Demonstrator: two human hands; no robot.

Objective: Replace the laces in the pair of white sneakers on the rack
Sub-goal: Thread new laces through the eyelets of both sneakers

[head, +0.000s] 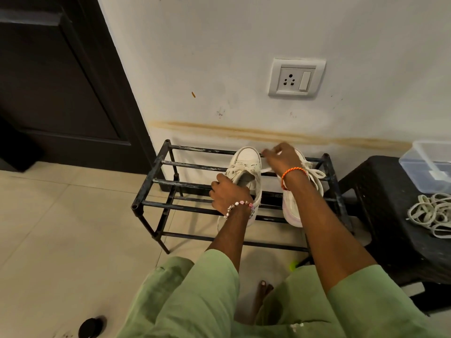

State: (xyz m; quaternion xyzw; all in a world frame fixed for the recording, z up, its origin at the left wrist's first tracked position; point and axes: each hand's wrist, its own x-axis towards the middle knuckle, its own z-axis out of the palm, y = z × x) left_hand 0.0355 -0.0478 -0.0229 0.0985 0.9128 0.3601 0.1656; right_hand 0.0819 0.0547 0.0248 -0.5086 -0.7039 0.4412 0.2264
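Left hand (pixel 228 192) grips the collar of the left sneaker (pixel 245 172) on the rack (pixel 156 182). Right hand (pixel 280 156) pinches a lace (pixel 266 170) above the right sneaker (pixel 302 189), just beside.

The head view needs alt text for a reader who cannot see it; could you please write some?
A person's left hand holds the left white sneaker on a black metal shoe rack, while the right hand pinches its lace beside the right white sneaker. Loose white laces lie on a black stool to the right.
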